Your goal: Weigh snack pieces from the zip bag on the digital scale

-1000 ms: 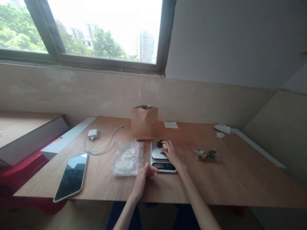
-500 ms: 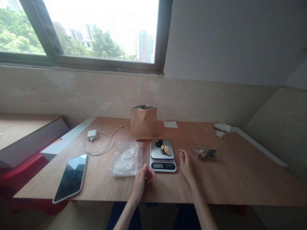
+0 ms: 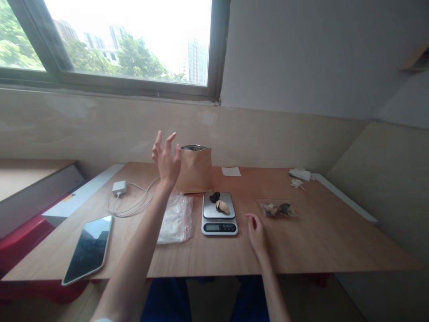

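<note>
My left hand (image 3: 166, 160) is raised at the left edge of a brown paper pouch (image 3: 196, 172), fingers spread and holding nothing. The pouch stands upright with its top gaping; its contents cannot be made out. To its front, a white kitchen scale (image 3: 219, 227) carries a dark shrivelled piece (image 3: 214, 197) and a pale, curled piece (image 3: 222, 207) that looks like dried mushroom. My right hand (image 3: 256, 232) rests on the table right of the scale, fingers loosely curled with a gap to the thumb, nothing in them. Clear zip bags (image 3: 176, 219) lie left of the scale, partly behind my left forearm.
A small clear bag with dark and brown pieces (image 3: 278, 209) lies on the right. On the left are a tablet (image 3: 89, 250) and a white charger (image 3: 119, 188) with its cable. Farther back lie a white paper (image 3: 231, 171) and a white crumpled packet (image 3: 300, 174).
My left hand has lifted from beside the scale's front and reached forward to the pouch, its fingers spreading. My right hand stays near the scale. The view has shifted slightly right.
</note>
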Tool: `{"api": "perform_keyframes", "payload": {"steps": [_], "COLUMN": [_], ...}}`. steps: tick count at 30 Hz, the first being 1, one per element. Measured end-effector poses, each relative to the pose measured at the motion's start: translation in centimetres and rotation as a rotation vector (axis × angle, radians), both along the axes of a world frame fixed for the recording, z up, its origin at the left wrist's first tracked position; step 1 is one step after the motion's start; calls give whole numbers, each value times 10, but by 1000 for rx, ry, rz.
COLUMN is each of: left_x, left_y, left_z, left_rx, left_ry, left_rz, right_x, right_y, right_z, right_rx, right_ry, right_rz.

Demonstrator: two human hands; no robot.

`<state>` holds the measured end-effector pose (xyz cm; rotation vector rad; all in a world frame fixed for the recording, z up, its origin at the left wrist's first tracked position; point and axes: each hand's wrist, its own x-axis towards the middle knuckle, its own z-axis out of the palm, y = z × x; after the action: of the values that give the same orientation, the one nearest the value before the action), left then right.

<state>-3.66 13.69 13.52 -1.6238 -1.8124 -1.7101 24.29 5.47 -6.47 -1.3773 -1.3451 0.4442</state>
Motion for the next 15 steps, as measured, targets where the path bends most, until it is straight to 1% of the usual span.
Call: {"api": "perform_keyframes", "payload": {"steps": [1,2,3,4,6,7,8,10,12,13,15], "left_x": [-7,-14,-20,-25,-32,-34,-34,-34,-31,-30,-26], "left_y": [14,26,36,44,50,50,47,37,25,19,10], "left_z": [7,11,11,8,-6,-15,-25,-45,-63,-70,-81], "left_rx": [-25,-55,-95,-150,-276,-322,-333,-287,-182,-118,7], "left_ry": [25,41,47,53,89,113,130,116,45,-10,-144], "left_rz": [17,25,23,7,-62,-106,-137,-110,-81,-100,-193], "right_x": [0,1,1,1,1,1,1,0,-1,-2,-6], "right_y": [0,0,-1,-1,-1,-1,-2,-1,-1,-1,-2], "right_z": [0,0,0,0,0,0,0,0,1,2,3], "right_rx": [-1,-1,-1,-1,-1,-2,-6,-14,-18,-14,0], "right_ry": [13,22,29,33,35,34,34,32,26,20,-1], "right_rz": [-3,-6,-11,-18,-22,-19,-12,2,14,22,46]}}
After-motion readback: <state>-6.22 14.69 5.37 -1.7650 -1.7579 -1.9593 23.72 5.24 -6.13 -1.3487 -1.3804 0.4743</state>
